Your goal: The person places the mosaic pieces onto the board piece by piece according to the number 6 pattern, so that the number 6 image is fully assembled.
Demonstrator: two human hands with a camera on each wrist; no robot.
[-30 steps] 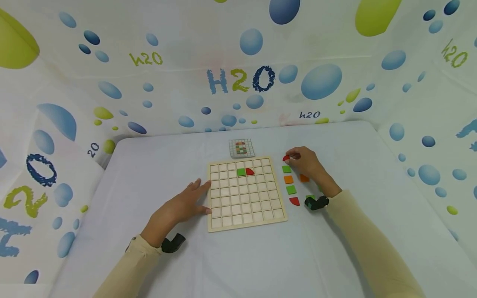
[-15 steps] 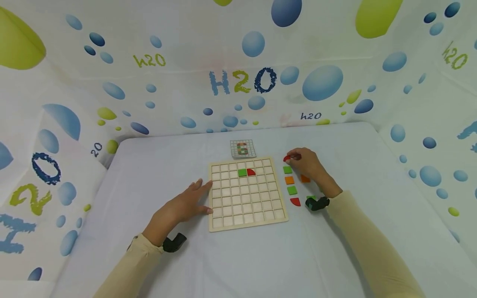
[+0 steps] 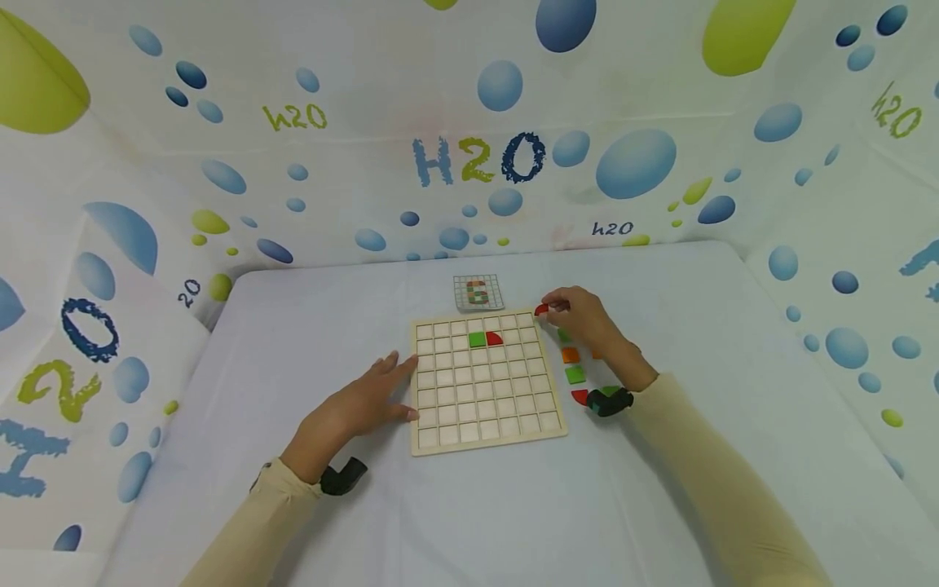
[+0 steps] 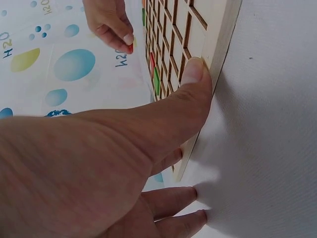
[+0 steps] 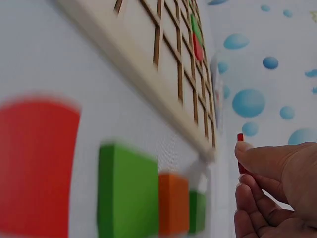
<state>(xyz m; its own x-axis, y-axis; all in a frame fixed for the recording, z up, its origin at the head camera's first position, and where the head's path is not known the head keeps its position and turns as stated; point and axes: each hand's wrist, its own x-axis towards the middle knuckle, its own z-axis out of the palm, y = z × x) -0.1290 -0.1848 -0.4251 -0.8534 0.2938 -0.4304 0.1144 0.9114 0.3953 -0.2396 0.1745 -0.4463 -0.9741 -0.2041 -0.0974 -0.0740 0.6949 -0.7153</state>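
Between thumb and fingers, my right hand (image 3: 584,316) pinches a red quarter-round tile (image 3: 541,310) near the far right corner of a wooden grid board (image 3: 469,391). In the right wrist view the red tile (image 5: 240,138) stands on edge in the fingertips, apart from the board. My left hand (image 3: 364,399) rests at the board's left edge with fingers spread, and in the left wrist view its thumb (image 4: 193,72) lies on the rim. A green square tile (image 3: 478,339) and another red quarter-round (image 3: 495,338) sit side by side in cells of the board's second row.
Right of the board lies a column of tiles, among them an orange square (image 3: 570,355), a green square (image 3: 575,374) and a red quarter-round (image 3: 579,397); the right arm partly covers others. A pattern card (image 3: 478,293) lies behind the board. Printed cloth (image 3: 330,204) hangs behind the table.
My right hand has lifted the red quarter-round from the top of the tile column and moved it left toward the board's corner. The left hand stays at the board's edge.
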